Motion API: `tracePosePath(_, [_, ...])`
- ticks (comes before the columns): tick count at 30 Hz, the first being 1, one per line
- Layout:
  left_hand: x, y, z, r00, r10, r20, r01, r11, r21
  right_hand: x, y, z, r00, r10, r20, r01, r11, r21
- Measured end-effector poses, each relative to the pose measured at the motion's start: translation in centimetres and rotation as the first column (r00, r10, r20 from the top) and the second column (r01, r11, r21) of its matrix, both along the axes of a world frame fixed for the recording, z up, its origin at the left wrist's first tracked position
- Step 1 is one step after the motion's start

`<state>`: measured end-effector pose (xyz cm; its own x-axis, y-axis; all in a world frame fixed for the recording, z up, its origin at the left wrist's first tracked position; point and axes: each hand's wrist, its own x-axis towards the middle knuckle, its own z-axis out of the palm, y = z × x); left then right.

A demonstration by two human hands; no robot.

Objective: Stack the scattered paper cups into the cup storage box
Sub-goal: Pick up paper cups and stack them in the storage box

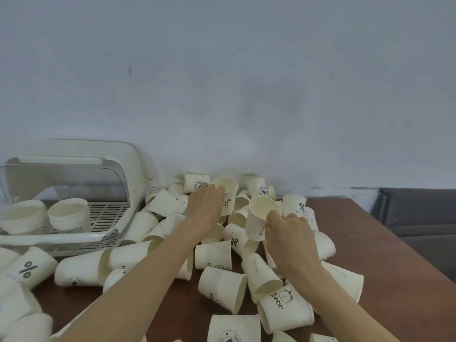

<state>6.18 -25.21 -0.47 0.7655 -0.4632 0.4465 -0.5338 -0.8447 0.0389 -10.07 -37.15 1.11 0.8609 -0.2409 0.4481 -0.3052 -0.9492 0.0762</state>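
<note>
Several white paper cups [223, 287] lie scattered in a heap across the brown table [385, 255]. My left hand [204, 208] grips an upright cup marked "Hi" [227, 196] at the back of the heap. My right hand [291, 233] pinches the rim of another cup [259, 220], held tilted with its mouth up just above the pile. The white cup storage box [81, 236] stands at the left with its clear lid [61, 176] raised. Two stacks of cups [69, 214] sit inside it on the slatted floor.
A pale wall rises right behind the heap. More cups, some printed "%" [27, 265] or "Bear" [283, 307], crowd the near edge and the left corner. A grey sofa [419, 218] stands beyond the table's right edge.
</note>
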Motion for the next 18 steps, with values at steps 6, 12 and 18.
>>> tracePosePath(6, [-4.4, 5.1, 1.4, 0.999, -0.036, 0.037, 0.038, 0.998, -0.057, -1.5, 3.3, 1.7, 1.000, 0.018, -0.016, -0.018, 1.000, 0.019])
tracePosePath(12, [-8.7, 10.2, 2.0, 0.999, 0.005, 0.035, 0.000, 0.991, -0.137, -2.3, 7.7, 3.4, 0.999, 0.007, -0.040, -0.006, 1.000, 0.020])
tracePosePath(18, [-11.3, 15.6, 2.7, 0.997, 0.079, 0.007, -0.075, 0.974, -0.215, -2.0, 11.2, 3.9, 0.996, 0.087, 0.005, -0.087, 0.995, 0.042])
